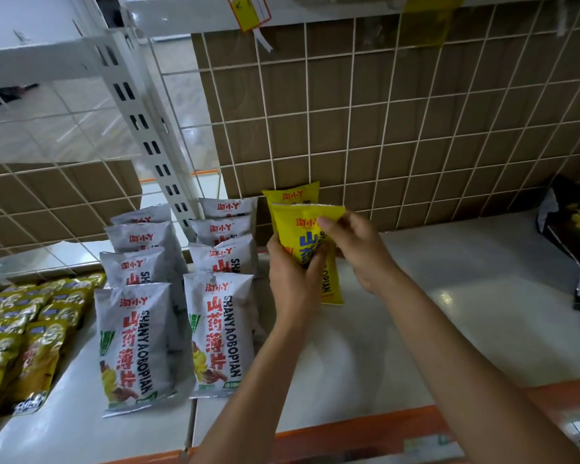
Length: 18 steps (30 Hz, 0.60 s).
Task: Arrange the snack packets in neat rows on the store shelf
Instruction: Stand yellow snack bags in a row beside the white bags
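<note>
— Where is the yellow packet (310, 229), going by the white slotted post (148, 135)?
— To the right of the post, just past the silver row on that side. It stands nearly upright, tilted a little, its lower end down at the shelf (466, 296), with both hands on it.
— How do the hands hold it?
— The left hand (292, 283) grips its left side, fingers curled round behind and thumb pressed on the front. The right hand (362, 256) pinches the upper right part near the top edge, one fingertip on the front. Its other fingers are hidden behind the packet.
— Anything behind it?
— A second yellow packet (292, 195), also right of the post, upright against the wire grid (399, 128).
— And the silver ones?
— Two rows of silver packets (220, 329) run front to back, each packet overlapping the next. One row is just right of the post's foot, the other just left of it.
— Farther out?
— Well left of the post, gold packets (37, 329) lie in rows. Well right of it, a dark packet (573, 226) sits near the grid.
</note>
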{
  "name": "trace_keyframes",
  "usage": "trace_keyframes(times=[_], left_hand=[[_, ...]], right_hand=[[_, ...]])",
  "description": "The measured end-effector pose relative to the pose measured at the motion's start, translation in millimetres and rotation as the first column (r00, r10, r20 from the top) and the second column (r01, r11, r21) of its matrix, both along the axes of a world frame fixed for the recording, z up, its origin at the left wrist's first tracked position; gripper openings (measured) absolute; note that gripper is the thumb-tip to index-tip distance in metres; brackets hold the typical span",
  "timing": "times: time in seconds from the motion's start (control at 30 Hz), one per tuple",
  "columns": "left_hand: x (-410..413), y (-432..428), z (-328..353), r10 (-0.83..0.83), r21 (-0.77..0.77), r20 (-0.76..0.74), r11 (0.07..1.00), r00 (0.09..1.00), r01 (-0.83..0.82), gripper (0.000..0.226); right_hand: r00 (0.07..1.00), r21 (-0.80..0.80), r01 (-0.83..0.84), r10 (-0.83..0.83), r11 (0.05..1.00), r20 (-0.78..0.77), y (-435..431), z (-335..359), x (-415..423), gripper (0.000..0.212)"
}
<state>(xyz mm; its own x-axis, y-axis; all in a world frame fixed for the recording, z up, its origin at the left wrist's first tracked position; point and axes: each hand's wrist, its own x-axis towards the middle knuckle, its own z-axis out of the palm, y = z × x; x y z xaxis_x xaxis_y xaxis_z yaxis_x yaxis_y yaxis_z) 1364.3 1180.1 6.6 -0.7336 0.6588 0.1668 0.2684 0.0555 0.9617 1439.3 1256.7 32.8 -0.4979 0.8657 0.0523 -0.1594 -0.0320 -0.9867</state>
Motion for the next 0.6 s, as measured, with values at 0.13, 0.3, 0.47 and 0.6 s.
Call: trace_keyframes(times=[0.13, 0.3, 0.47, 0.6], left_hand=[[-5, 0, -13, 0.032, -0.054, -0.095, 0.998, 0.995, -0.037, 0.073], [3, -1, -18, 0.015, -0.222, -0.323, 0.971, 0.946, -0.092, 0.114], [4, 5, -26, -0.035, -0.321, -0.358, 0.943, 0.933, -0.088, 0.113], [6, 11, -31, -0.022, -0.351, -0.328, 0.931, 0.944, -0.1, 0.111]], right_hand=[[0.975, 0.092, 0.122, -0.137, 0.988, 0.174, 3, -21, -14, 0.036], [0.94, 0.145, 0.259, -0.283, 0.955, 0.188, 7, -24, -33, 0.029], [0.92, 0.201, 0.283, -0.325, 0.938, 0.221, 21, -21, -39, 0.018], [0.881, 0.215, 0.351, -0.4, 0.911, 0.253, 41, -19, -44, 0.018]])
